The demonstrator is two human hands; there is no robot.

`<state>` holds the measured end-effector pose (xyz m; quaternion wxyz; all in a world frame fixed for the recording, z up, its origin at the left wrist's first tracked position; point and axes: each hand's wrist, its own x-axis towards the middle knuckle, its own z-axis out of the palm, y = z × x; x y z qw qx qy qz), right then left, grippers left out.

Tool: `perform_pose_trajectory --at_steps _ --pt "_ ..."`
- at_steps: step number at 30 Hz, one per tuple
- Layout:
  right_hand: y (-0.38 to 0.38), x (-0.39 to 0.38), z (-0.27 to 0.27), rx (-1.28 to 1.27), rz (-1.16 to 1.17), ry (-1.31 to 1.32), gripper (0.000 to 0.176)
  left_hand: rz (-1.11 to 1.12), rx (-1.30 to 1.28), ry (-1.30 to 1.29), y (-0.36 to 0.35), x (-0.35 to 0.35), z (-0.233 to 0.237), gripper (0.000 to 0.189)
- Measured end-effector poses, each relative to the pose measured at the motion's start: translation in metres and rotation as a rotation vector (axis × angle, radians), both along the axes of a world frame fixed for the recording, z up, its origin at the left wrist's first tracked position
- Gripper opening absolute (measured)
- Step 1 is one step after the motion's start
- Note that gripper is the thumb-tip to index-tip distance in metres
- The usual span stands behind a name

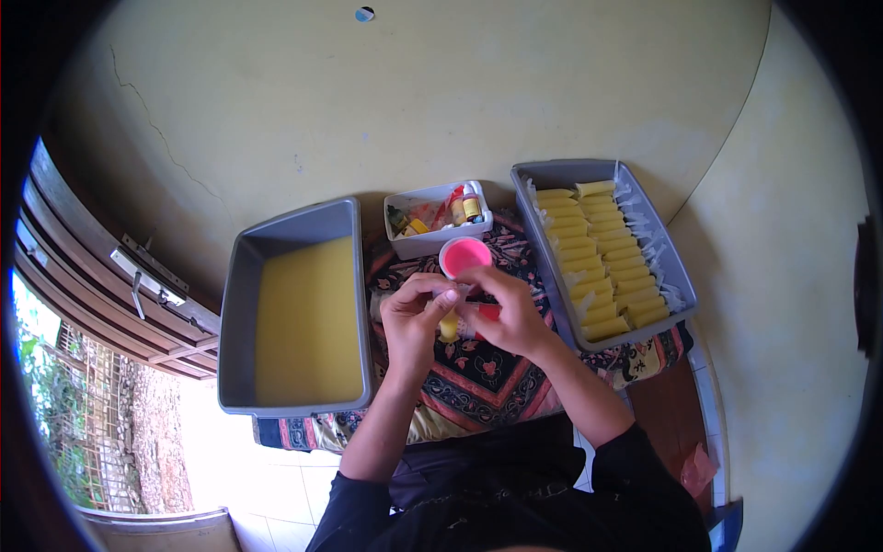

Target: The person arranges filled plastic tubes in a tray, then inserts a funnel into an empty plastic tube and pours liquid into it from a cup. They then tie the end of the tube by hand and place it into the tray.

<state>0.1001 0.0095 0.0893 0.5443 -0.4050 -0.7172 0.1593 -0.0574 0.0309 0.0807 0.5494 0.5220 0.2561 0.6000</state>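
Observation:
My left hand (410, 317) and my right hand (511, 315) meet over the middle of the patterned cloth, fingers pinched together. Between them they grip the clear top of a small plastic bag (449, 328), whose yellow filled part hangs below my fingers. Most of the bag is hidden by my hands. Just beyond my fingertips is a white cup with a bright pink inside (468, 254). Something red (488, 320) shows partly behind my right hand.
A grey tub of yellow liquid (308, 322) stands left; another grey tub (685, 285) at right holds rows of yellow-filled bags (602, 262). At the back, a white box (437, 246) contains small bottles. Patterned cloth (487, 377) covers the table. An open shutter (101, 276) is far left.

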Motion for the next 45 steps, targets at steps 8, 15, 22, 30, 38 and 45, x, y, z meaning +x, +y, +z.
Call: perform_pose_trajectory --at_steps 8,15,22,30,38,45 --pt "-0.009 -0.004 0.008 -0.053 -0.053 0.100 0.009 -0.045 -0.102 -0.142 -0.006 0.018 0.001 0.024" --pt "-0.002 0.008 -0.012 -0.273 -0.009 0.378 0.011 -0.273 -0.185 0.022 -0.001 0.020 -0.045 0.032" --pt "0.006 0.013 -0.022 -0.243 -0.171 0.277 0.011 -0.264 -0.276 -0.009 -0.008 0.032 -0.057 0.025" --pt "0.018 0.014 -0.040 -0.238 -0.326 0.140 0.015 -0.296 -0.470 0.006 -0.008 0.034 -0.077 0.026" --pt "0.028 0.015 -0.053 -0.273 -0.322 0.116 0.015 -0.270 -0.529 -0.059 -0.009 0.038 -0.073 0.022" --pt "0.034 0.017 -0.060 -0.286 -0.306 0.118 0.015 -0.307 -0.531 -0.066 -0.003 0.033 -0.081 0.022"
